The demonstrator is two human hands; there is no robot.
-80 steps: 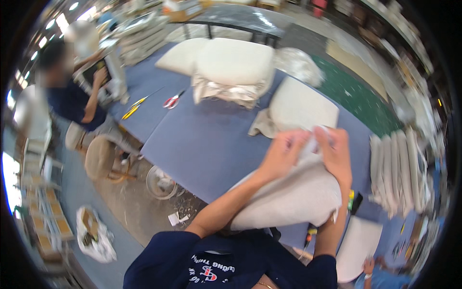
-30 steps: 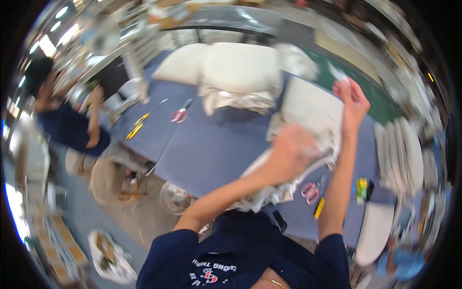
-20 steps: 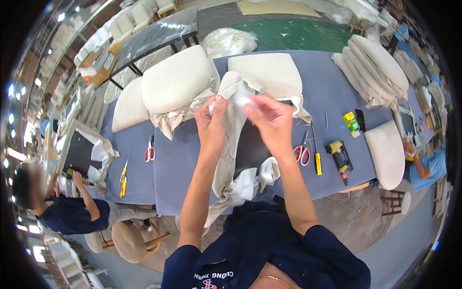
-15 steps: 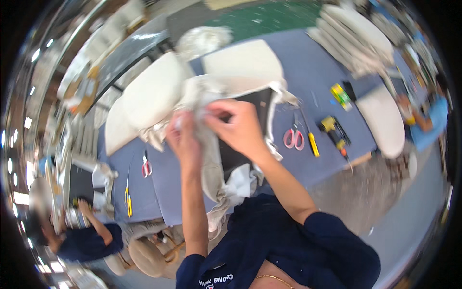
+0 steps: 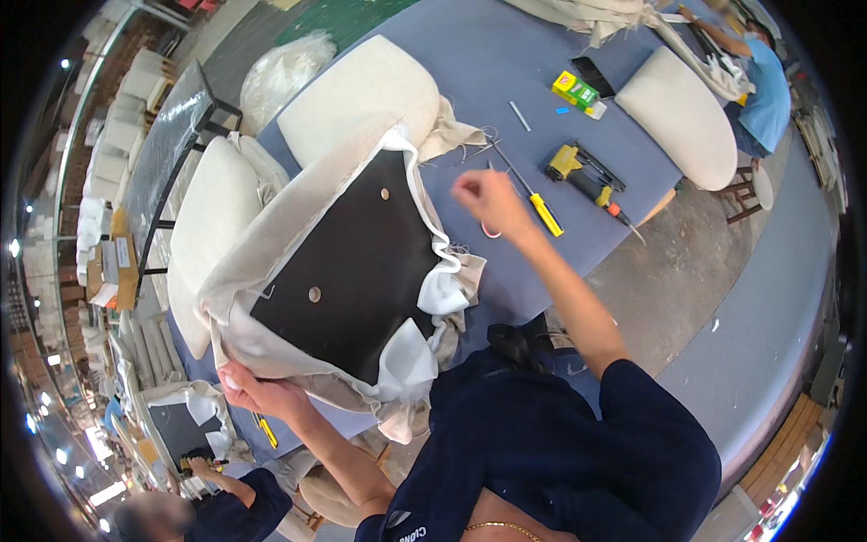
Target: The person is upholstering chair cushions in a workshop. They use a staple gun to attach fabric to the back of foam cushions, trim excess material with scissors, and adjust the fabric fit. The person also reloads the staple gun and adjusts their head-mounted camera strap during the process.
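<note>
An upholstered chair panel point(image 5: 352, 271) lies with its black underside up on the table, with beige fabric point(image 5: 262, 221) and white padding point(image 5: 408, 357) folded around its rim. At the panel's near left corner, my left hand point(image 5: 262, 396) is closed on the fabric cover. My right hand point(image 5: 492, 200) is above the table to the right of the panel, fingers curled together; whether they hold anything is hidden. Just below it shows part of a red scissors handle point(image 5: 490, 232), the rest covered by the hand. A yellow-handled screwdriver point(image 5: 546, 215) lies close by.
A yellow-and-black staple gun point(image 5: 582, 176), a green-yellow box point(image 5: 578, 93) and a dark phone point(image 5: 593, 78) lie on the blue-grey table point(image 5: 506, 280). Cream panels point(image 5: 361, 95) lie behind and left. Co-workers stand at far right point(image 5: 764, 95) and lower left point(image 5: 239, 506).
My hands have separated: the left moved down to the panel's near left corner, the right moved right toward the scissors. The panel appears turned, and the whole view has shifted.
</note>
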